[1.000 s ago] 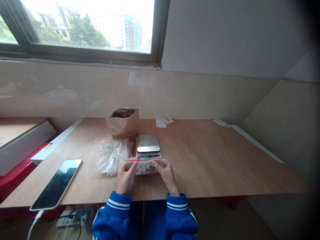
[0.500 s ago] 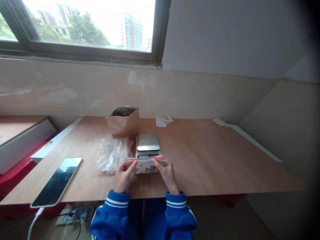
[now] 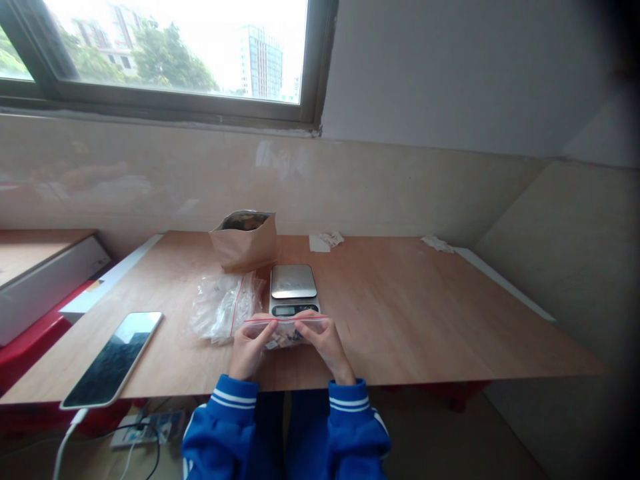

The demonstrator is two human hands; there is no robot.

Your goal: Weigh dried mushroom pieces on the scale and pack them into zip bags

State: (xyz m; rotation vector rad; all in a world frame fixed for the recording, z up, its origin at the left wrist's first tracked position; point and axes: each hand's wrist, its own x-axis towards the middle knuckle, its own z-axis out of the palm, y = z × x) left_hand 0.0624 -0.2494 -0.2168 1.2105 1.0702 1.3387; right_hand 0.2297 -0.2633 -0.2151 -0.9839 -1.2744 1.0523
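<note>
While left hand (image 3: 245,352) and right hand (image 3: 326,343) pinch zip-lock bag (image 3: 286,337) before digital scale (image 3: 293,283), thumbs (image 3: 302,327) now sit closer together, apparently pressing its red-striped seal (image 3: 287,320).

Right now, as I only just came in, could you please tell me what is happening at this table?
A person's left hand and right hand hold a clear bag by its red-lined top edge. Small pieces show inside; I cannot tell what they are. Just beyond the hands sits a scale, its plate bare. More clear bags lie left of it, with an open brown bag standing behind them. A phone lies farther left.
</note>
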